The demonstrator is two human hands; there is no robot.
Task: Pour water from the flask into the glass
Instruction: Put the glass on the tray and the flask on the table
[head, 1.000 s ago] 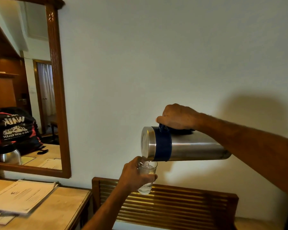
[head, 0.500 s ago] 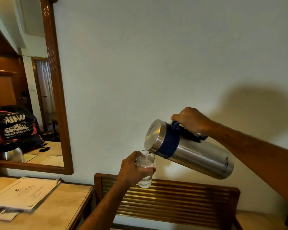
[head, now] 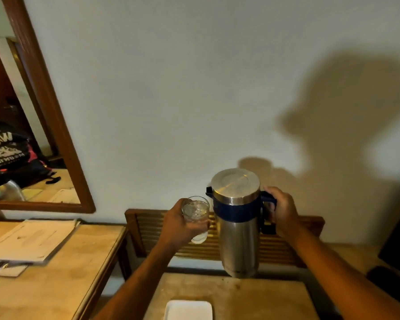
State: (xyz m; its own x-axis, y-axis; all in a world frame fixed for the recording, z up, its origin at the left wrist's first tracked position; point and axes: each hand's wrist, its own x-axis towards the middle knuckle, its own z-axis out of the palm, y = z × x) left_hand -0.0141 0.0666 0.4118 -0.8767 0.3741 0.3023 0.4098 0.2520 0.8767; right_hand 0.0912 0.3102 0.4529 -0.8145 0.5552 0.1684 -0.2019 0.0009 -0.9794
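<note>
The steel flask (head: 238, 236) with a blue band and steel lid is upright, its base at or just above the far edge of a small wooden table (head: 252, 296). My right hand (head: 283, 212) grips its dark handle on the right side. To the flask's left, my left hand (head: 183, 224) holds a clear glass (head: 195, 210) with water in it, up in the air and close to the flask's blue band.
A white tray (head: 188, 310) lies at the small table's near edge. A wooden desk (head: 79, 262) with papers (head: 30, 240) stands to the left under a framed mirror (head: 44, 125). A slatted wooden rack (head: 275, 250) sits behind the flask. A dark object (head: 397, 239) stands at far right.
The flask swung from a tilted pouring position to upright and came down toward the small table. The glass stayed in my left hand and dropped a little. The view tilted downward.
</note>
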